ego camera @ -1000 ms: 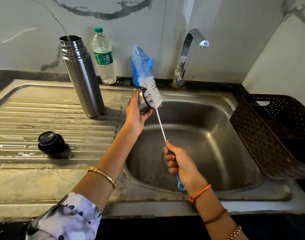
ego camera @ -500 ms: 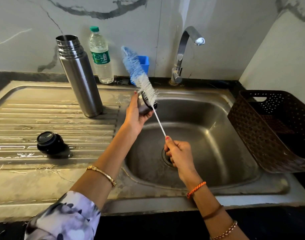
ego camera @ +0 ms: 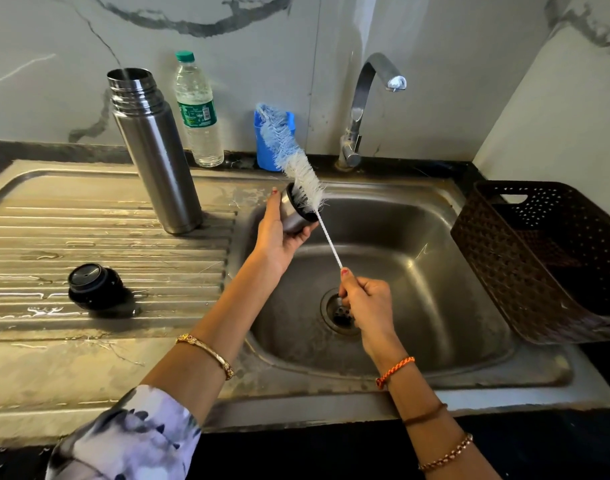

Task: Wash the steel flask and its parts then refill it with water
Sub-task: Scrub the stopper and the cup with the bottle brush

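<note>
Nearest, the right hand (ego camera: 364, 304) is clenched round the thin wire handle of one bottle brush (ego camera: 298, 164), over the sink (ego camera: 417, 271) and its drain. Just beyond, the left hand (ego camera: 279, 233) wraps its fingers round the flask's one steel cup (ego camera: 294, 211), tipped on its side with its mouth toward the brush, whose lower bristles lie across the rim. The cup looks light and rigid, and probably slick if wet, so a full wrap round its wall suits it better than a pinch at the rim. The brush is springy, and a grip nearer the bristles would likely give firmer scrubbing. To the left, on the ribbed draining desk (ego camera: 106, 220), lies one black stopper (ego camera: 92, 284) among water streaks, and farther back stands the one steel flask (ego camera: 154, 150), upright and open, likely heavier and smooth, best gripped round mid-body. Against the wall stand one plastic water bottle (ego camera: 197, 109), one blue holder (ego camera: 262, 143) and one tap (ego camera: 362, 105); one brown basket (ego camera: 539, 258) sits at the right.
</note>
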